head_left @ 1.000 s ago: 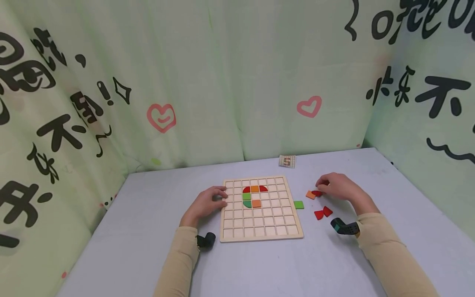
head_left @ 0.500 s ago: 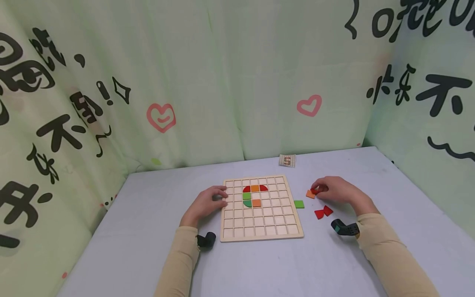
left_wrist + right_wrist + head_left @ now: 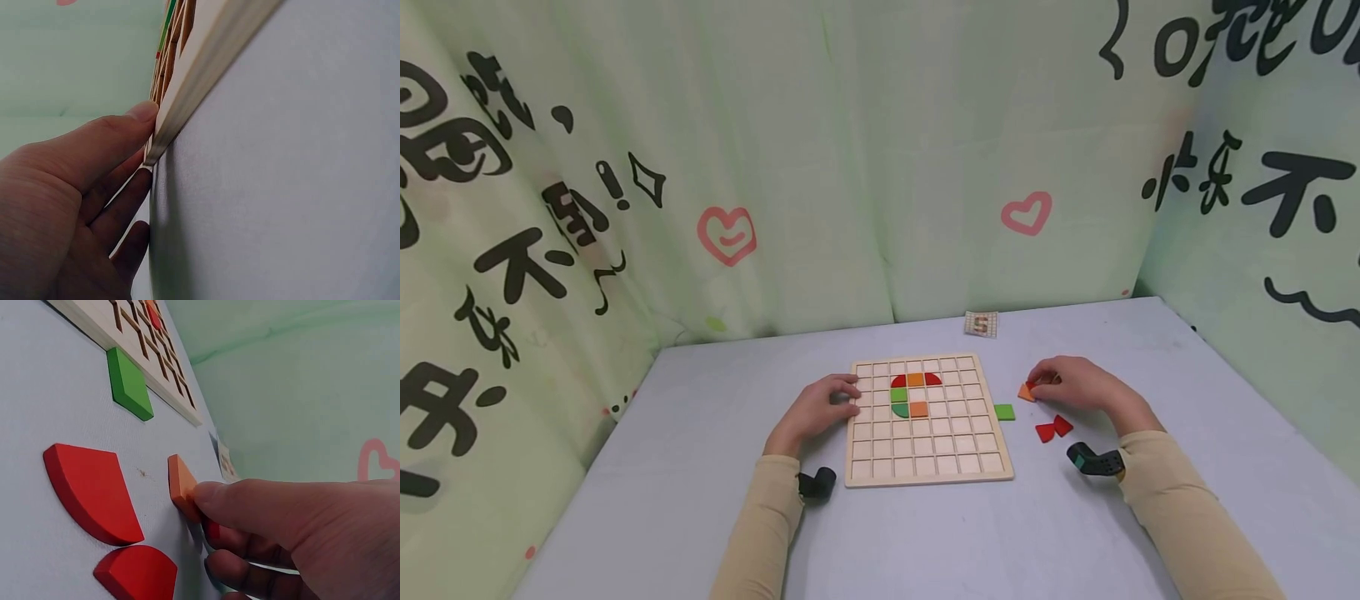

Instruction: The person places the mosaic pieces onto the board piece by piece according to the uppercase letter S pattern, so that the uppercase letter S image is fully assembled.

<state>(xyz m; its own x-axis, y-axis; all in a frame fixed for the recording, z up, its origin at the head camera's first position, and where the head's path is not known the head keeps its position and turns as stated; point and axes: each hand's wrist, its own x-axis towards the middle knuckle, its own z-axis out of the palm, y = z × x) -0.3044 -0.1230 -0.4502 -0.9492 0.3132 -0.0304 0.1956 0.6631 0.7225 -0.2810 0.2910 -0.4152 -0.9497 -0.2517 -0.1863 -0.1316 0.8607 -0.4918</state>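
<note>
My left hand (image 3: 816,412) touches the left edge of the wooden grid board (image 3: 925,467). In the left wrist view its thumb (image 3: 144,111) lies at the board's rim, with the lower fingers reaching down to the tabletop. My right hand (image 3: 1075,382) is right of the board over the loose tiles. There it holds a red tile (image 3: 212,530), mostly hidden between thumb and fingers, while the thumb tip overlaps an orange tile (image 3: 181,487). Red, orange and green tiles sit in the board's upper cells, among them a light green square (image 3: 898,396).
A light green square tile (image 3: 1004,412) lies against the board's right edge. Two red quarter-round tiles (image 3: 94,494) lie on the table nearer me. A small pattern card (image 3: 981,325) is at the table's back edge, before a green curtain (image 3: 880,167).
My right hand has shifted a little left with the red tile, from beside the orange tile to right over it. The left hand stays at the board.
</note>
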